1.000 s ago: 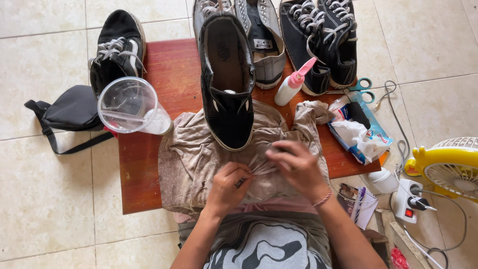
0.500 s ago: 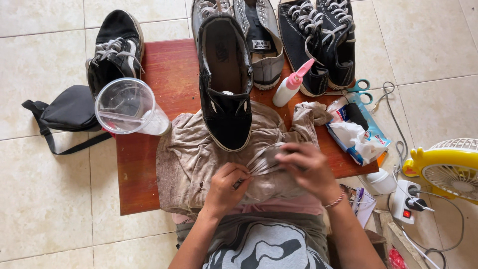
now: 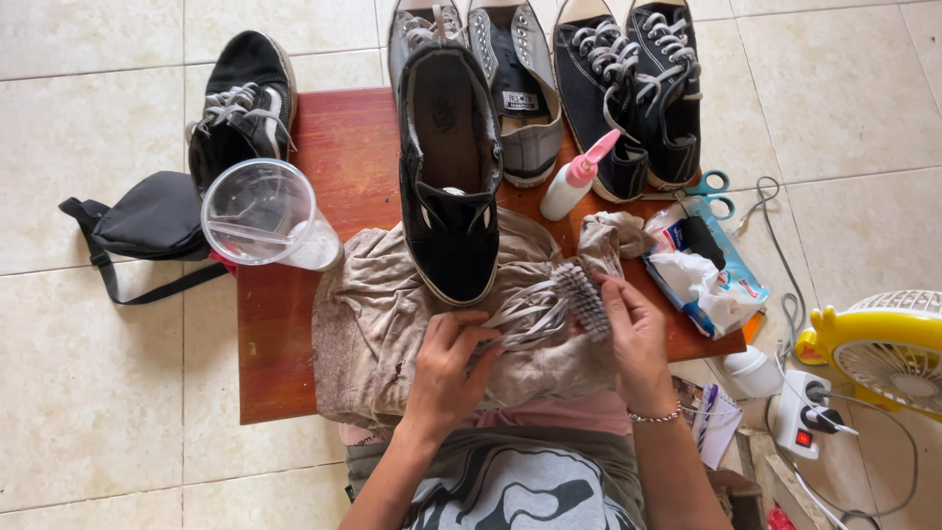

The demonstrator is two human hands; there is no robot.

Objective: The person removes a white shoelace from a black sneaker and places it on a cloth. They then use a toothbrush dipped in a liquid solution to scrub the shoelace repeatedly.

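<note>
Red counter (image 3: 339,177): left hand (image 3: 446,358) pinning white laces (image 3: 525,319), right hand (image 3: 633,334) gripping brush (image 3: 581,297); bristles snagging could be yanking laces loose.

Glossy red wooden table (image 3: 343,157), matt crumpled cloth (image 3: 392,314), clear plastic cup (image 3: 260,211), bristly brush (image 3: 581,297).

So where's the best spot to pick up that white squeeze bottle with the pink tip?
Probably around the white body of the squeeze bottle, coming from the lower left. It lies tilted, pink nozzle toward the black sneakers, so its lower side over the red table looks freest.
</note>
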